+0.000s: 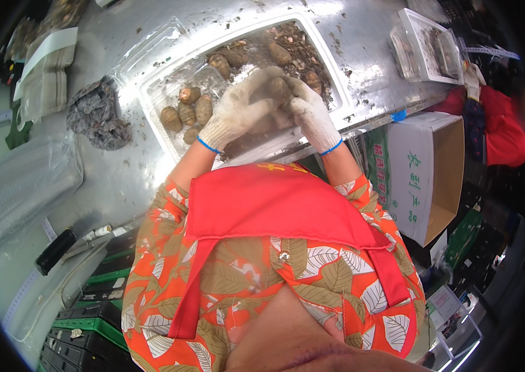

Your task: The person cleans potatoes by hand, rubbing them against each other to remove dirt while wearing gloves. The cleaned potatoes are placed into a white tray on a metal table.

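A brown taro corm (279, 89) is held between both my hands over a white tray (327, 60). My left hand (240, 109), in a white knit glove with a blue cuff edge, grips it from the left. From the right, my right hand (312, 108), gloved alike, has its fingers on it; the contact is partly blurred. Several corms (187, 113) lie in a clear plastic container (205, 83) at the tray's left. Loose corms (279, 54) rest among dirt and peel scraps (297, 39) in the tray's far and right parts.
A crumpled grey cloth (96, 111) lies left on the metal table (364, 28). Stacked clear containers (46, 81) and plastic-wrapped packaging (25, 179) stand beyond. An open carton (406, 167) is at right. A co-worker's gloved hand (474, 80) is by another white tray (422, 44).
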### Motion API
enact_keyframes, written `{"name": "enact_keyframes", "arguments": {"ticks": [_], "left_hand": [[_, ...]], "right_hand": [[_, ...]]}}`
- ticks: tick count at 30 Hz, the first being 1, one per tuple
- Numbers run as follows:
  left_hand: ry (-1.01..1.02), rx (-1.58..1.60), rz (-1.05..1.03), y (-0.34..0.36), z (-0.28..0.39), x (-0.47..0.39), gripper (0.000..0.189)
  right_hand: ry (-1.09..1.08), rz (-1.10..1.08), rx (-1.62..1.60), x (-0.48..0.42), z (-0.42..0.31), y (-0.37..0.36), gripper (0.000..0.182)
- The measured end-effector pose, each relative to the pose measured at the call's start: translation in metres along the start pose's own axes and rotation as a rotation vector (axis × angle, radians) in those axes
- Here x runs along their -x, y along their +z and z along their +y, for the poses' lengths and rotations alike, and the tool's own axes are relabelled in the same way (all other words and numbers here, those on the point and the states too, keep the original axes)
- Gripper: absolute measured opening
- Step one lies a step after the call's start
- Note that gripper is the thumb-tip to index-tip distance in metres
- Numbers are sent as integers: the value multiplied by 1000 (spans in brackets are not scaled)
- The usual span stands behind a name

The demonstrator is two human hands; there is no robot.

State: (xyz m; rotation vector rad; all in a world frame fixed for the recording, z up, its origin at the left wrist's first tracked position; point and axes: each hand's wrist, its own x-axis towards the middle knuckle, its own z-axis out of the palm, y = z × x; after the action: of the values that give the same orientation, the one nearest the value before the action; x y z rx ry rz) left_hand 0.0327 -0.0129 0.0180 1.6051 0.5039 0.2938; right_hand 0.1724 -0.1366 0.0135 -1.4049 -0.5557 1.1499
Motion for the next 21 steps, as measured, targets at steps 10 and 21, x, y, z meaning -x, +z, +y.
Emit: {"name": "enact_keyframes", "arguments": {"ticks": [10, 21], "left_hand": [[-92, 504, -70, 0, -9, -3, 63], [-125, 505, -129, -4, -6, -1, 68]], "right_hand": [[79, 13, -117, 9, -9, 8, 61], [-58, -22, -75, 5, 8, -4, 52]]}}
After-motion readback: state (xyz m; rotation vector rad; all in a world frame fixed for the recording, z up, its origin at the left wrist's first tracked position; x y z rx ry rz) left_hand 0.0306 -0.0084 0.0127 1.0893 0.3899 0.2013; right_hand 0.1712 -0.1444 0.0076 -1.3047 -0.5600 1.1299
